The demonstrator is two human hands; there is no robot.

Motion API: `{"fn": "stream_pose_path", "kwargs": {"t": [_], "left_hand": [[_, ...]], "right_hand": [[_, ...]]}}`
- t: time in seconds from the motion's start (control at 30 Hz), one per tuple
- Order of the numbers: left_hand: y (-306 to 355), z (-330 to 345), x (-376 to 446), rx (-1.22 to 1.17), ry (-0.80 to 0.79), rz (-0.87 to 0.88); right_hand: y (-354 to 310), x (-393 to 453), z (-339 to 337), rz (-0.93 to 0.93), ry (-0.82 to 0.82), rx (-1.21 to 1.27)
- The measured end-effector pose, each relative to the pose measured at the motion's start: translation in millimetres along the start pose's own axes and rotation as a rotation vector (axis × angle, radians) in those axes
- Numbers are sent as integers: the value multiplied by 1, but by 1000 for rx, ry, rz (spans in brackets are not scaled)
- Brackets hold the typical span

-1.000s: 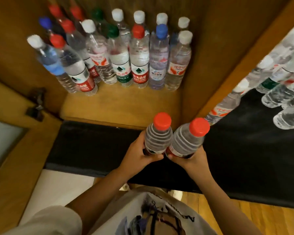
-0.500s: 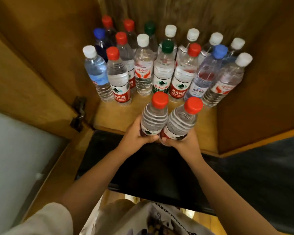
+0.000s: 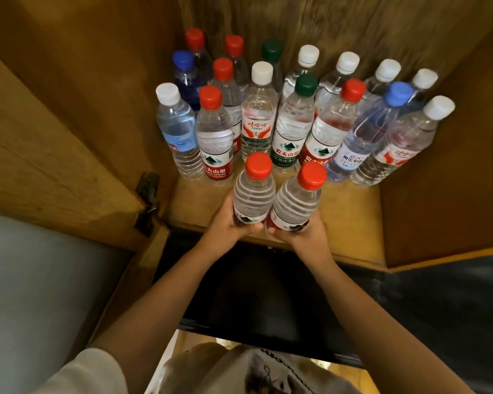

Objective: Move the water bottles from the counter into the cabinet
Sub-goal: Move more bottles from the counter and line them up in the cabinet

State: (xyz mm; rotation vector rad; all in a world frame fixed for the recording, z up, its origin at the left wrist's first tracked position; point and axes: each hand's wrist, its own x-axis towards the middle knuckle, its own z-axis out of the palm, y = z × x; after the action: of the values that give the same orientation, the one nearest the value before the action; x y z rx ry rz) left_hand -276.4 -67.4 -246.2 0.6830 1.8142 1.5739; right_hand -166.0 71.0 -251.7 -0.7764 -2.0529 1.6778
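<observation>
My left hand point(image 3: 227, 223) grips a red-capped water bottle point(image 3: 254, 191) by its lower body. My right hand point(image 3: 306, 236) grips a second red-capped water bottle point(image 3: 298, 201) right beside it; the two bottles touch. Both are upright, slightly tilted, over the front edge of the wooden cabinet shelf point(image 3: 350, 211). Behind them several water bottles point(image 3: 293, 120) with red, white, green and blue caps stand packed in rows at the back of the shelf.
The open cabinet door point(image 3: 49, 155) with its dark hinge point(image 3: 148, 200) stands at the left. The cabinet's right wall point(image 3: 444, 177) bounds the shelf. A black counter point(image 3: 268, 294) lies below the shelf front. Bare shelf shows at front right.
Both hands have carried the two red-capped bottles forward from over the black counter to the shelf's front edge, close to the stored rows. The view has turned left, and the counter's bottles have left the frame.
</observation>
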Motion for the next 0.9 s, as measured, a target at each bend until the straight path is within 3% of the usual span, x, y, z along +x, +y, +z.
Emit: {"fn": "stream_pose_path", "kwargs": {"t": [0.23, 0.47, 0.9], "left_hand": [[4, 4, -4, -67, 10, -6], [-2, 21, -22, 34, 361, -15], [-1, 27, 21, 8, 651, -127]], "right_hand": [[-7, -3, -2, -15, -42, 17], [-5, -24, -8, 25, 90, -130], [-15, 11, 6, 26, 157, -262]]}}
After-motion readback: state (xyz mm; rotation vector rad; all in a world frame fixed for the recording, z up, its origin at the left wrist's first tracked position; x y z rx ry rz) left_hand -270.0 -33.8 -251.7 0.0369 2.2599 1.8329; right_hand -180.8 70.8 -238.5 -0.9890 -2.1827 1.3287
